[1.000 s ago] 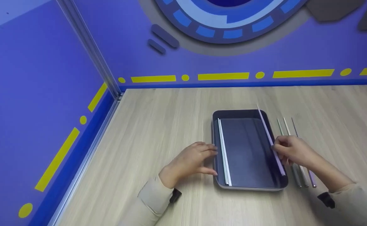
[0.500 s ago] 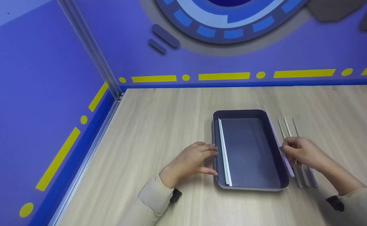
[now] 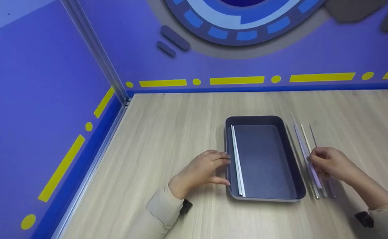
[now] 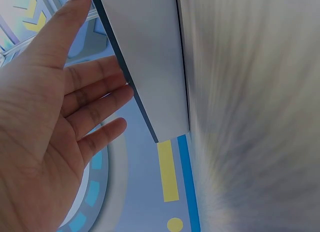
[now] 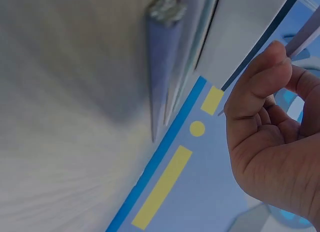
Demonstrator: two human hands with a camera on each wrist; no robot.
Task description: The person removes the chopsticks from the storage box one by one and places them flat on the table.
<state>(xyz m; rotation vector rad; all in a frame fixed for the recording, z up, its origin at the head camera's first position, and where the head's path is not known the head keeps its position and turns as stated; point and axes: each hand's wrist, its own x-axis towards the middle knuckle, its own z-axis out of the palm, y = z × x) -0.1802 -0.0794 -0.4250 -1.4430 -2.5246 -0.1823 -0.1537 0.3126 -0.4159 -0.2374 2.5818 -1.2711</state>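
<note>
My right hand (image 3: 335, 164) pinches a purple chopstick (image 3: 315, 177) between thumb and fingers, just outside the tray's right side. In the right wrist view this held chopstick (image 5: 305, 34) shows at the upper right corner. Below and beside the hand, a white chopstick (image 3: 305, 136) and a dark-tipped purple one (image 3: 313, 134) lie on the table, partly covered. My left hand (image 3: 202, 167) touches the left rim of a dark rectangular tray (image 3: 263, 159), fingers extended. Inside the tray, a pale pair of chopsticks (image 3: 236, 159) lies along the left wall.
The wooden table (image 3: 164, 132) meets a blue back panel (image 3: 214, 66) with yellow marks. At the left stands another blue panel (image 3: 41, 99), joined by a metal corner post (image 3: 97, 49). In the right wrist view, a purple chopstick end (image 5: 165, 57) is close to the camera.
My right hand has carried the purple chopstick rightward, from over the tray's right side to above the chopsticks on the table. The left hand and tray have stayed put.
</note>
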